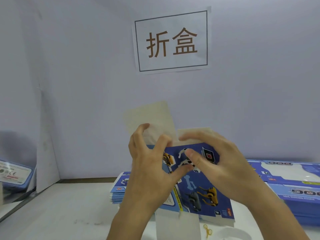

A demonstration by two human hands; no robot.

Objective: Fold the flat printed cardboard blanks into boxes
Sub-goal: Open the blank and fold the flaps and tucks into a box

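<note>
Both hands: left hand [147,163] and right hand [220,163] grip one blank [195,191], fingers curled (right thumb on print).
Long axis: runs away from the person, unprinted flaps [150,116] at the far end, just beyond the left fingers.

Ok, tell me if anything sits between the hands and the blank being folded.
Nothing visible does. The left hand and right hand both already grip the blue printed blank, held up above the stack of flat blanks on the table.

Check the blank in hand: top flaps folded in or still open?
Open. Both plain flaps stand up above the blue blank; left hand and right hand grip it.
</note>
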